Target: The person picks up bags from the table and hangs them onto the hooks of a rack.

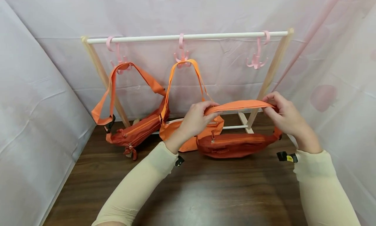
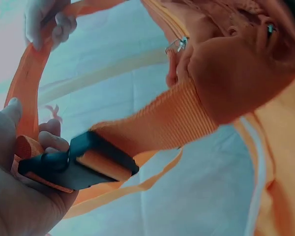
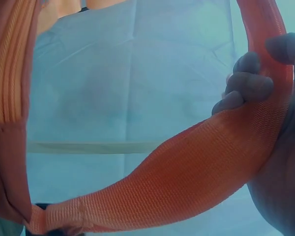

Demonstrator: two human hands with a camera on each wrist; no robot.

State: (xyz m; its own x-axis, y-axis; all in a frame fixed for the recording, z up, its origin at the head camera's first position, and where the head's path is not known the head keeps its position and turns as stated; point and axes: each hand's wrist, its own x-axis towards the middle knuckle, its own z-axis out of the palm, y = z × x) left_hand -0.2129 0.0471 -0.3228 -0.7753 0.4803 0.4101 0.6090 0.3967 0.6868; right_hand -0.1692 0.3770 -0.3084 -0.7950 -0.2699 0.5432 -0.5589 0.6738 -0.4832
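A dark orange-red waist bag [image 1: 235, 145] hangs low over the table at the right, its wide strap [image 1: 239, 104] stretched between both hands. My left hand [image 1: 197, 118] pinches the strap's left part; in the left wrist view a black buckle [image 2: 96, 160] lies against that palm. At the strap's right end my right hand [image 1: 282, 113] grips the webbing between thumb and fingers. Behind the left hand, an orange bag [image 1: 174, 129] hangs by its strap from the middle pink hook [image 1: 182, 56]. Another red-orange bag [image 1: 141, 126] hangs from the left pink hook [image 1: 119, 64].
A white rail [image 1: 223, 36] on wooden posts [image 1: 271, 74] spans the back. From its right part hangs a third pink hook [image 1: 257, 58], with no bag on it. Pale curtains [image 1: 346, 121] stand around the dark wooden table [image 1: 205, 200].
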